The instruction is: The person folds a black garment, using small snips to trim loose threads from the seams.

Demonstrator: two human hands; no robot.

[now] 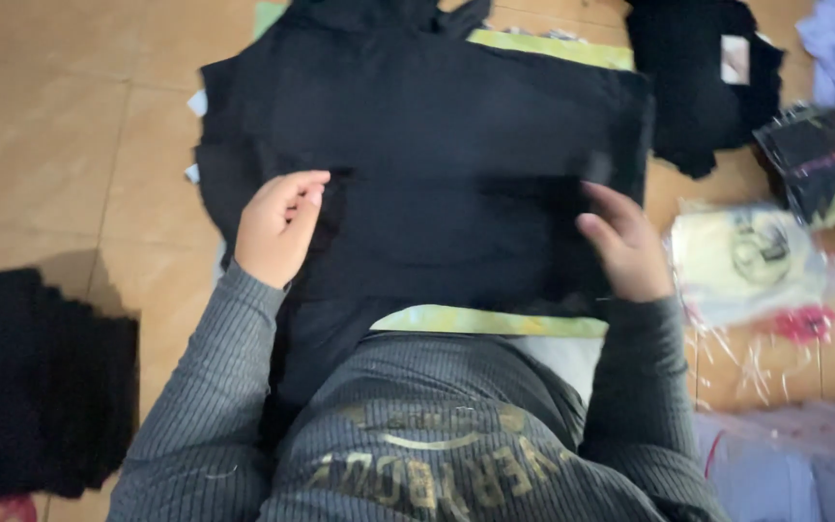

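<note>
Both my hands on the black garment [456, 164]

My left hand [277, 227] curls its fingers over the cloth's left fold; my right hand [625, 246] lies half-open, fingertips pressing the right edge, cloth spread between them.

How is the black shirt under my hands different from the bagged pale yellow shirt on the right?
The black shirt is spread out bare over a yellow-green board, while the pale yellow shirt is folded small inside a clear plastic bag. The black shirt has the left hand and right hand on it; the pale yellow shirt lies untouched. The black one looks plain, the pale one printed. Both lie on the floor.
</note>
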